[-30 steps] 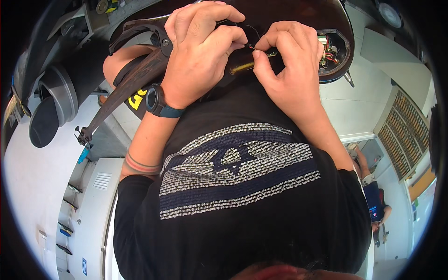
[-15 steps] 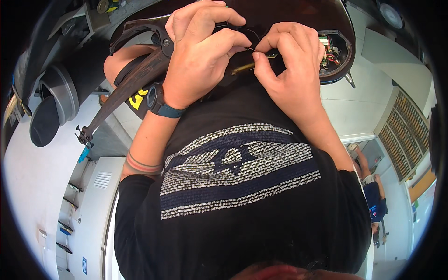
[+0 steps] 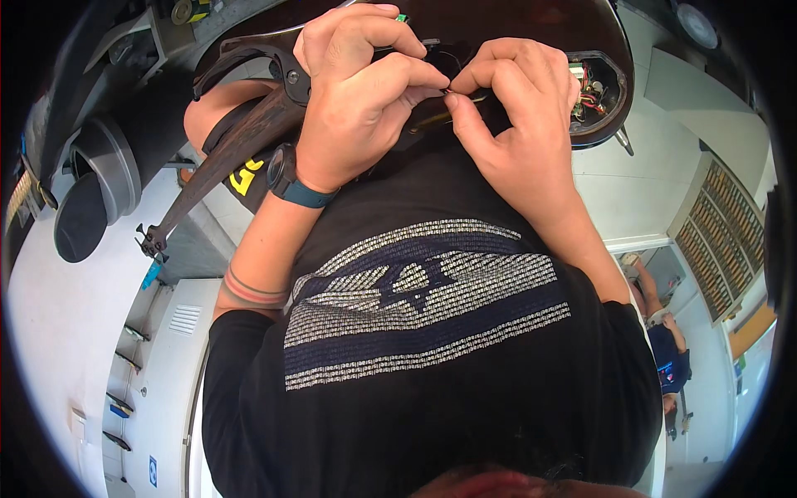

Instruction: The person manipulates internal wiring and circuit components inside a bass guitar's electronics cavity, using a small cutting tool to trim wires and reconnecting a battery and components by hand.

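Note:
A dark, glossy electric guitar or bass body lies across my lap, its dark neck reaching down to the left. Above the body, my left hand is closed in a pinch on a thin dark wire. Thumb and forefinger of my right hand pinch the wire too, at a reddish bit close to the left fingertips. The wire ends are hidden by my fingers. To the right of my right hand, an uncovered cavity shows coloured wires and small electronic parts.
A grey bin-like container stands at the left. White cabinets are lower left. A rack with many small compartments is at the right, and another person in dark clothing is beyond my right arm.
My fingertips have drawn closer together around the wire. The left hand has shifted slightly, and the right thumb has moved up a little toward its forefinger.

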Action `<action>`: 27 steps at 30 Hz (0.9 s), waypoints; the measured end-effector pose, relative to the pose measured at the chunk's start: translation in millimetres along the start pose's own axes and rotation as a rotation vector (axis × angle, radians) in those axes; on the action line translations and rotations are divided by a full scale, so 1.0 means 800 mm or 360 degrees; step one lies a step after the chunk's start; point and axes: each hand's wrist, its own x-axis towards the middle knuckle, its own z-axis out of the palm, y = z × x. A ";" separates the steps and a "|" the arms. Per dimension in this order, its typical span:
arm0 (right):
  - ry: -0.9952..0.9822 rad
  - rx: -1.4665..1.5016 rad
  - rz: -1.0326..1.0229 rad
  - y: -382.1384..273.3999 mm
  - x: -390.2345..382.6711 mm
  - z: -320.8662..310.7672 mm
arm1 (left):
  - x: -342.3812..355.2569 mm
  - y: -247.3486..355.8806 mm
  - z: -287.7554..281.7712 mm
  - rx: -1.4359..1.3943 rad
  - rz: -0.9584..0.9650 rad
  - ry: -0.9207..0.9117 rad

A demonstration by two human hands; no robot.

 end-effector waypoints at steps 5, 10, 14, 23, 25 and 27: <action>0.0022 0.0091 0.0017 0.001 0.004 -0.006 | 0.003 0.001 -0.002 0.0026 -0.0018 -0.0053; -0.0032 0.0088 0.0000 0.003 0.009 -0.010 | 0.004 0.003 -0.007 0.0082 0.0018 -0.0154; -0.0133 0.0171 0.0067 0.002 0.015 -0.017 | 0.013 0.007 0.001 -0.0105 0.0027 0.0023; -0.0215 0.0063 0.0073 0.000 0.021 -0.026 | 0.020 0.012 -0.002 -0.0283 -0.0069 0.0047; -0.0207 0.0049 0.0035 0.004 0.022 -0.029 | 0.021 0.009 -0.003 -0.0156 -0.0001 -0.0029; -0.0197 0.0032 0.0001 0.009 0.023 -0.033 | 0.022 0.009 -0.004 -0.0115 -0.0024 -0.0076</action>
